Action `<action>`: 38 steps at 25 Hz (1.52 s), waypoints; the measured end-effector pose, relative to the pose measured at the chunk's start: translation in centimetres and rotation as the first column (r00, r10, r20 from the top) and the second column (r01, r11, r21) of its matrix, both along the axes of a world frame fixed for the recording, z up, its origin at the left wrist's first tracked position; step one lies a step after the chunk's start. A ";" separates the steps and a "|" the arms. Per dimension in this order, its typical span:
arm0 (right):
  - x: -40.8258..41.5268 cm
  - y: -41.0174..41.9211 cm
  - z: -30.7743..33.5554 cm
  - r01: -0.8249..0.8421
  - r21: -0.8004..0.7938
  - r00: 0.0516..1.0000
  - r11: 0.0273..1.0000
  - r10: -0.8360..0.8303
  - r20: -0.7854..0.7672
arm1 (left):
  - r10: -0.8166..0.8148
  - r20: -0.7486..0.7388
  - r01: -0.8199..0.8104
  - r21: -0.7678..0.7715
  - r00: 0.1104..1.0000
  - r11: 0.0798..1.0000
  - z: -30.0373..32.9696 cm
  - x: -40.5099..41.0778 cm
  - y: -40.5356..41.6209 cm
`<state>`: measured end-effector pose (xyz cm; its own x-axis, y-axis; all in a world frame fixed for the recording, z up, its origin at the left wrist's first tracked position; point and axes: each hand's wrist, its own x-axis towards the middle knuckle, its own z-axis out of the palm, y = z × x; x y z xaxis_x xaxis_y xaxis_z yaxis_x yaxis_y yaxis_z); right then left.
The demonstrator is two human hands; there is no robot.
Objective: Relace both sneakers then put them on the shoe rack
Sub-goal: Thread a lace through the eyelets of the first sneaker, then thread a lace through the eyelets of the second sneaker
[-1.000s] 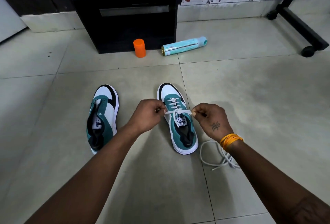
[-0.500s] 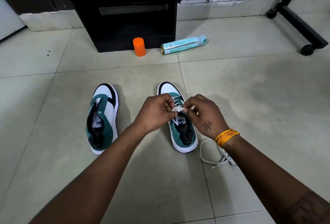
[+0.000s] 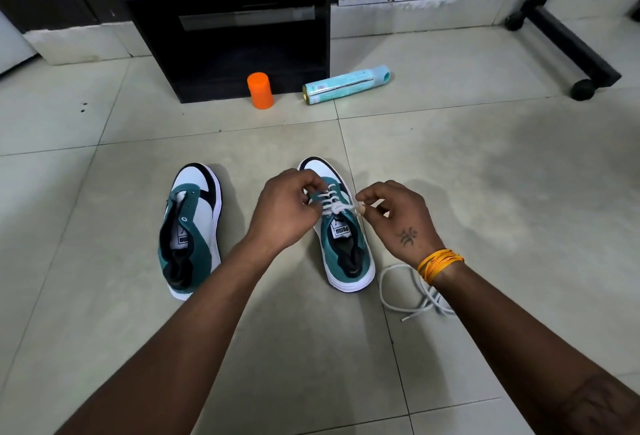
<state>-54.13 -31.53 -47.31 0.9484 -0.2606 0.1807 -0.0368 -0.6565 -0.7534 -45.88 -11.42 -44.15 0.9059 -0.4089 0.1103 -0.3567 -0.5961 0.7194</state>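
- Right-hand teal, white and black suede sneaker (image 3: 341, 237): on the pale tiled floor (image 3: 485, 192), toe away from me, straddling a grout line. White lace (image 3: 334, 204) crossed through its eyelets, the ends drawn out sideways over the tongue, I judge to cinch a knot.
- Matching teal, white and black sneaker (image 3: 192, 226), just to its left: eyelets bare, tongue loose. Relacing not begun.
- Loose white shoelace (image 3: 408, 299): coiled on the floor beside the laced sneaker's heel, under my right wrist, kept near for the second shoe, I judge.
- My left hand (image 3: 284, 212): fingers curled tight, pinching one lace end over the eyelets.
- My right hand (image 3: 394, 218): thumb and forefinger pinching the other end, remaining fingers loosely bent.
- Black shelf unit (image 3: 228, 25), against the far wall: possibly the shoe rack. Neither sneaker is on it yet.
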 end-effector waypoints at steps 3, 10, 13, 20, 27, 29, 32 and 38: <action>-1.6 -0.7 0.7 0.088 0.120 0.996 0.989 -0.088 -0.005 | 0.058 -0.074 -0.073 -0.224 0.996 0.972 2.0 -2.1 -2.7; -8.0 -5.0 0.0 0.192 -0.028 0.958 0.981 -0.194 -0.210 | -0.137 -0.540 0.018 -0.220 0.831 0.975 -0.3 -9.6 -10.8; -10.9 -6.5 -1.0 0.102 -0.210 0.870 0.972 -0.189 -0.456 | -0.124 -0.426 0.145 0.017 0.896 0.989 -2.9 -11.5 -11.6; -13.5 -6.0 -3.9 -0.108 -0.367 0.823 0.924 -0.123 -0.554 | -0.385 -0.257 0.463 0.458 0.886 0.759 -6.2 -14.0 -11.2; -12.6 -5.2 -4.0 -0.052 -0.217 0.793 0.975 -0.092 -0.602 | -0.365 -0.249 0.437 0.383 0.897 0.814 -7.4 -14.2 -11.1; -12.5 -5.1 -3.0 0.013 -0.177 0.823 0.984 -0.111 -0.557 | -0.305 -0.327 0.398 0.273 0.895 0.876 -7.4 -14.0 -10.8; -12.0 -5.4 0.2 0.114 -0.028 0.865 0.993 -0.113 -0.488 | -0.237 -0.542 0.238 -0.071 0.806 0.969 -6.1 -13.5 -10.2; -7.5 -3.4 8.1 0.193 0.180 0.941 0.965 -0.130 -0.311 | -0.253 -0.539 0.145 -0.236 0.803 0.961 1.5 -8.1 -9.2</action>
<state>-61.61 -34.91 -39.21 0.8924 -0.4165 -0.1737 -0.3701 -0.4554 -0.8097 -54.01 -20.60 -42.70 0.7322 -0.6102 -0.3026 0.0428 -0.4021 0.9146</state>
